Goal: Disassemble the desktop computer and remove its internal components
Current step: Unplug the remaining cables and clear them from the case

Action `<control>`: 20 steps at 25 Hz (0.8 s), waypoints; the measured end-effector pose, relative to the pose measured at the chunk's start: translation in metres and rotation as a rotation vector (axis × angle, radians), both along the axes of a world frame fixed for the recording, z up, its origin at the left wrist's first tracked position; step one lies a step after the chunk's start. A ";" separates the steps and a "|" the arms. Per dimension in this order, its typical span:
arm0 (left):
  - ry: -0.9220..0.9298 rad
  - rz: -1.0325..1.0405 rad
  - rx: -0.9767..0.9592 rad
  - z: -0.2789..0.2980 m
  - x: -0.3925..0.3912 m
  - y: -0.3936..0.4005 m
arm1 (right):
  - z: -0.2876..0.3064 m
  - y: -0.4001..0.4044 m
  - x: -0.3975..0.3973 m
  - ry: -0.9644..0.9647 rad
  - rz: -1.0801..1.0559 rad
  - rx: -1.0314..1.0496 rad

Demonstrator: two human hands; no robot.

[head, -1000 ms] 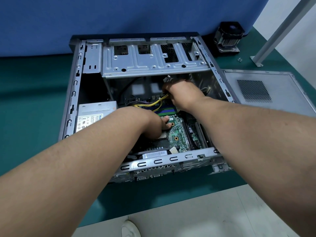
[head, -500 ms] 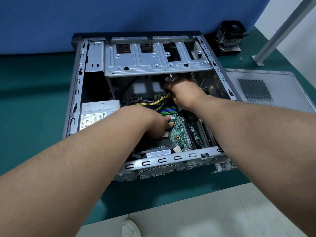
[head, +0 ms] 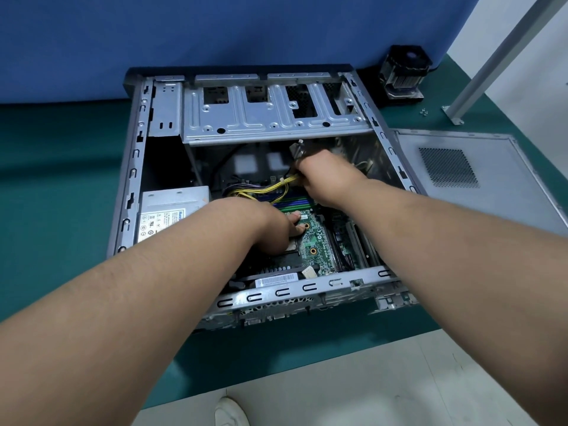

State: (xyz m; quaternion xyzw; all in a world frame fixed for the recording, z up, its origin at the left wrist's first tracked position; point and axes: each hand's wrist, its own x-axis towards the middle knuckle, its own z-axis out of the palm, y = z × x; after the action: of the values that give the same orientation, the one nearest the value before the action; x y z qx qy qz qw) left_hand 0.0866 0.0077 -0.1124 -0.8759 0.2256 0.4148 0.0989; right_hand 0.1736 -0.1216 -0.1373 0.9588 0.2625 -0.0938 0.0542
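The desktop computer [head: 129,192] lies on its side on the green desk [head: 55,167], open side up, with its motherboard [head: 319,241] in the bottom of the case. A bundle of yellow and black power cables [head: 270,189] runs from the power supply [head: 166,210] at the left wall across the board to a plug [head: 297,152] held up just under the drive cage [head: 270,118].

The step in hand looks like freeing the power wiring from the board. The right hand [head: 322,179] is curled round the cable bundle just below the plug, so its grip is clamped on the cables. The left hand [head: 281,232] rests on the motherboard near the processor socket, fingertips [head: 296,216] flat on the green surface, apparently bracing it; whether it holds anything underneath cannot be told.

The next move probably calls for drawing the bundle clear towards the power supply, watching that no other connector is seated and that the wires do not snag the cage edge.

The removed side panel [head: 461,192] lies just right of the case; a cooler fan [head: 404,76] stands behind it by the blue partition [head: 215,29], with loose screws [head: 424,111] nearby.
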 end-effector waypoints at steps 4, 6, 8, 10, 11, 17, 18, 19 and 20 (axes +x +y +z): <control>0.008 0.026 -0.023 -0.002 0.000 0.002 | 0.036 -0.015 -0.015 0.066 0.161 -0.079; 0.018 0.061 -0.041 -0.002 0.000 0.004 | 0.058 -0.036 -0.023 -0.062 0.338 -0.100; 0.029 0.082 -0.057 -0.003 0.001 0.005 | 0.074 -0.056 -0.030 -0.164 0.454 -0.173; 0.043 0.105 -0.072 -0.004 0.002 0.005 | 0.078 -0.065 -0.034 -0.106 0.421 -0.229; 0.050 0.114 -0.079 -0.005 0.002 0.006 | 0.076 -0.066 -0.033 -0.073 0.393 -0.228; 0.089 0.195 -0.162 -0.002 -0.001 0.008 | 0.071 -0.064 -0.026 -0.064 0.395 -0.165; 0.103 0.216 -0.176 -0.002 -0.001 0.008 | 0.070 -0.064 -0.026 -0.066 0.405 -0.175; 0.113 0.234 -0.187 -0.001 0.000 0.008 | 0.070 -0.064 -0.025 -0.070 0.417 -0.183; 0.120 0.243 -0.191 -0.001 -0.001 0.009 | 0.069 -0.063 -0.025 -0.073 0.429 -0.183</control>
State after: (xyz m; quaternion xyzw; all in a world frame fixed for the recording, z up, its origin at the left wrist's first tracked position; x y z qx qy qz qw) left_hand 0.0855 0.0165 -0.1137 -0.8759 0.1620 0.4519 -0.0492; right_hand 0.1482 -0.1849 -0.0679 0.8749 0.4486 -0.0689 0.1691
